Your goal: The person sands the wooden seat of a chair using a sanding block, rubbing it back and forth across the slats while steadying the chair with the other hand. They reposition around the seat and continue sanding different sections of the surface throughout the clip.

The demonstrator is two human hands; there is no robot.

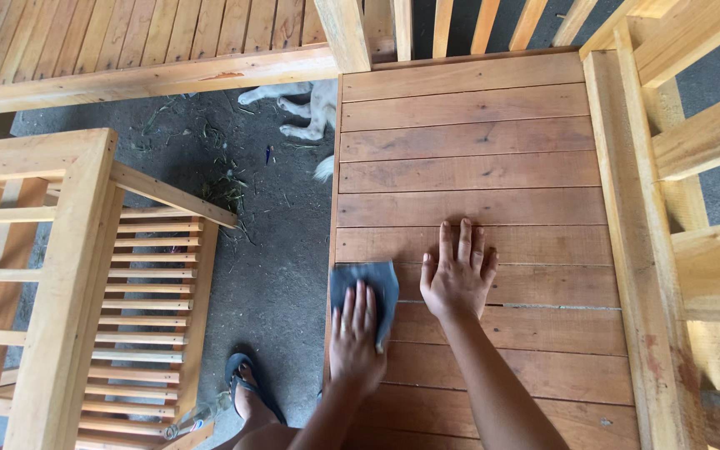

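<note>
Head view: left hand (355, 337) lies flat on a blue-grey sanding sheet (366, 287), fingers (360, 302) straight and pressing it down, not curled round it. Sheet is roughly square, dull, slightly crumpled, sticking out past the fingertips, at the left edge of the plank surface (493, 167). Right hand (457, 275) is just beside it, palm down on bare wood, fingers spread, holding nothing. Planks are reddish-brown, 1 visible gap just beside the right hand. Sandalled foot (249, 392) on the concrete floor (281, 250), slatted frame (127, 292) further left.
</note>
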